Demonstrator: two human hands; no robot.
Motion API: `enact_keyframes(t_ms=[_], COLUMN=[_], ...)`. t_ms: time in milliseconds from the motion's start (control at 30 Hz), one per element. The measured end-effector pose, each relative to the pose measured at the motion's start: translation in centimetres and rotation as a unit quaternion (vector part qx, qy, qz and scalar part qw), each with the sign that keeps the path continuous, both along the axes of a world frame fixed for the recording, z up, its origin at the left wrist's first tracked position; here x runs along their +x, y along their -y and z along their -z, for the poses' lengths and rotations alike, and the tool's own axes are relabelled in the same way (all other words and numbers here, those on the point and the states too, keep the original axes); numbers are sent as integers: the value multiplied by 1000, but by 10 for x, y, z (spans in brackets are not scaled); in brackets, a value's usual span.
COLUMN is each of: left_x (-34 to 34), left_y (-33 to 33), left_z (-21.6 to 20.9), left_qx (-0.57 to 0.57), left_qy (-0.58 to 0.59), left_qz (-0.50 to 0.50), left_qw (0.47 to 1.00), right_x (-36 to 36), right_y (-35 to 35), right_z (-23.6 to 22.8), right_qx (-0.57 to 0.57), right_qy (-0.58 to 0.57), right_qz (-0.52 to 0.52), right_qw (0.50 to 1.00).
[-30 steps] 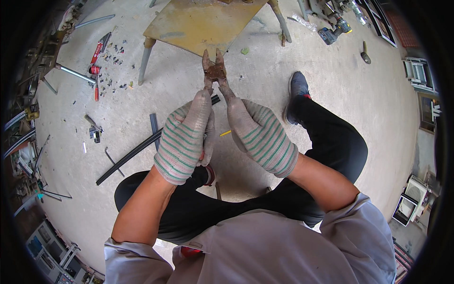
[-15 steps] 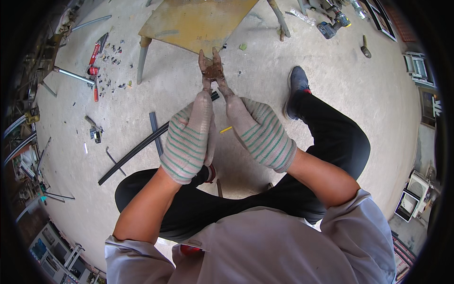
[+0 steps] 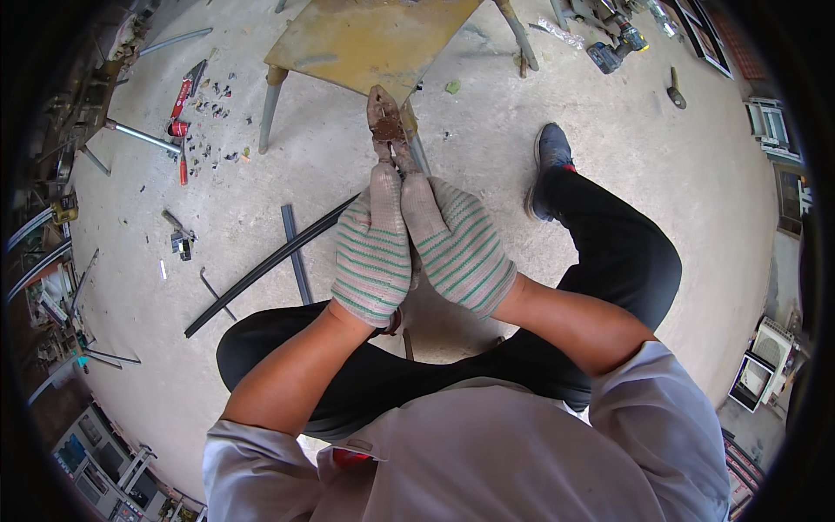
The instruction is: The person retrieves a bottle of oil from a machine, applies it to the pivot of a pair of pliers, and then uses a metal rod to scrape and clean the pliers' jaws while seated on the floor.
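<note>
"How's the grip?"
"Left hand (image 3: 372,252) and right hand (image 3: 459,244), both gloved, are closed around the rusty pliers' (image 3: 385,127) handles, drawn nearly together."
"And the pliers?"
"Raised ahead, jaws together, before the yellowish table's (image 3: 348,52) corner."
"How far along?"
"That squeeze looks finished; I can't tell what's left. Black strips (image 3: 248,284) lie nearby."

Rusty brown pliers (image 3: 386,129) — jaws together, nose pointing forward and slightly left, handles gripped
</note>
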State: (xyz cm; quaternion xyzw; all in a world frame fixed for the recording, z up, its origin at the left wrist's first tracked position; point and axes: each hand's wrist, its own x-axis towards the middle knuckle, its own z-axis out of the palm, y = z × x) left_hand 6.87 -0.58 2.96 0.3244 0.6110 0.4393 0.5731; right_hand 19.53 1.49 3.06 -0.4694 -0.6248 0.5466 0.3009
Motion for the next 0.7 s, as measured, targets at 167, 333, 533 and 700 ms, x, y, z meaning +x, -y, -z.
enact_keyframes(t_ms=[167, 333, 533, 700], left_x=[-38, -33, -31, -44], left_y=[0, 4, 14, 13], left_z=[-23, -8, -1, -16], left_qx=[-87, -55, 16, -72], left_qy=[7, 7, -107, -37], left_qz=[142, 121, 109, 203], left_qw=[986, 991, 988, 976], right_x=[22, 15, 1, 26], right_y=[-10, -5, 9, 6], right_z=[-6, -4, 12, -3], right_qx=[-99, -154, 80, -45], right_qy=[-12, -49, 41, 8], right_qz=[-52, -19, -19, -104], right_qw=[994, 987, 996, 994])
